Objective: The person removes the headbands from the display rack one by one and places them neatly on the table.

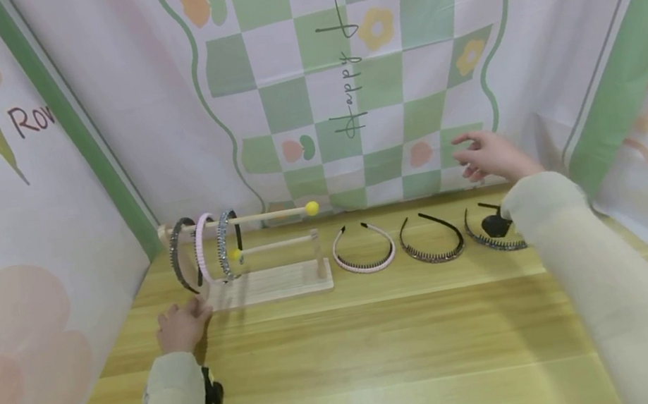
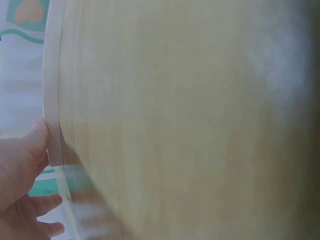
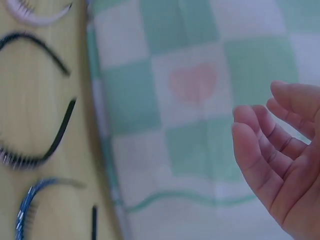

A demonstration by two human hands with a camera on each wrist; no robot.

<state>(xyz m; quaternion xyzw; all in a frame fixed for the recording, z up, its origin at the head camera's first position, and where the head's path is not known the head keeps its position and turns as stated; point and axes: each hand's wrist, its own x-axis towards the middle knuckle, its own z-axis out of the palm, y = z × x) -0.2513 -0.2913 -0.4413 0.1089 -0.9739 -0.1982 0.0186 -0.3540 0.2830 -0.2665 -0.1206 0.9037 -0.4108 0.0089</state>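
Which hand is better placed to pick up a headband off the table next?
Probably the right hand: it's empty and near the glittery blue headband on the table. The left hand holds the wooden stand, farther from that headband.

Long cream sleeves [image 1: 605,287] end near small black wrist devices [image 1: 497,225]

On tbl [image 1: 386,342]: rack [image 1: 279,282] w/ 3 hairbands [image 1: 200,253]; R, 3 bands [image 1: 435,258] (row).

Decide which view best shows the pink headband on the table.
The head view, where the pink headband lies whole and unobstructed. The right wrist view shows only part, cut off by the frame; the left wrist view shows none.
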